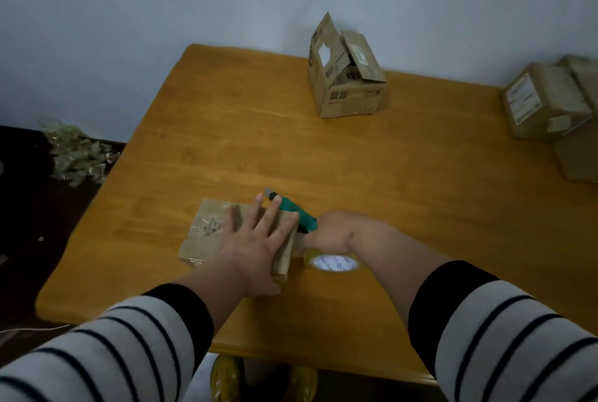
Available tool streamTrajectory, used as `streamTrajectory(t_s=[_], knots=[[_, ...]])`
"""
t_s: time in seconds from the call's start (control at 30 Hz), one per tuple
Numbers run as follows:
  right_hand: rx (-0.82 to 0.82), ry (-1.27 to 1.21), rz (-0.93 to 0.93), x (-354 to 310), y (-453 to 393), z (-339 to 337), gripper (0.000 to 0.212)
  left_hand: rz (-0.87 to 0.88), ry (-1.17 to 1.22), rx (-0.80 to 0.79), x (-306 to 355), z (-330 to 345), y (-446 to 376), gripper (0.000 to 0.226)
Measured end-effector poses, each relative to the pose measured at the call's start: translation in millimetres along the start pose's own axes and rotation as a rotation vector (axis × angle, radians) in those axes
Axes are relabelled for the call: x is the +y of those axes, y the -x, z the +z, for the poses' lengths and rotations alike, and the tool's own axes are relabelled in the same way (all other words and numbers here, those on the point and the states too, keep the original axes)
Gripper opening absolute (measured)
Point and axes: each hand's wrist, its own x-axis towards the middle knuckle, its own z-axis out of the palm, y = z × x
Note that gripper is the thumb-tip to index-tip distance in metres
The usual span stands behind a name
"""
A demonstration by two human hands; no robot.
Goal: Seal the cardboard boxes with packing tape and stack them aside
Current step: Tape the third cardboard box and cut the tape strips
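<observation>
Near table edge: our left hand (255, 236) flat, fingers spread, pins small cardboard box (226, 233); right hand (336, 231) grips green utility knife (293, 210) over tape roll (331, 262). Risk, we judge: blade slips toward left fingers.

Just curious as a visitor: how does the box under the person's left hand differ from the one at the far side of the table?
The near box lies low and closed, with shiny tape on top, under the left hand. The far box is taller, untouched, its flaps standing open. Both are brown cardboard on the wooden table.
</observation>
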Motion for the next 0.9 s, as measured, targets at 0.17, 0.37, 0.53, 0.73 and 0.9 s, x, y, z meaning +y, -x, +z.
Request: streamTrajectory(t_s=[0.17, 0.37, 0.53, 0.73, 0.9], knots=[[-0.100, -0.048, -0.088, 10, 10, -9, 0.032, 0.006, 0.012, -0.059, 2, -21, -15, 0.126], [-0.012, -0.209, -0.193, 23, 36, -47, 0.025, 0.038, 0.204, 0.139, -17, -45, 3, 0.125], [0.069, -0.691, -0.348, 18, 60, -87, 0.020, 0.071, 0.591, 0.356, -37, -46, 24, 0.122], [0.023, -1.040, -0.472, -18, 58, -93, 0.032, 0.021, 0.902, 0.556, -52, -27, 32, 0.111], [0.127, -0.991, -0.526, -65, 48, -86, 0.021, 0.041, 0.854, 0.461, -83, -39, 46, 0.118]])
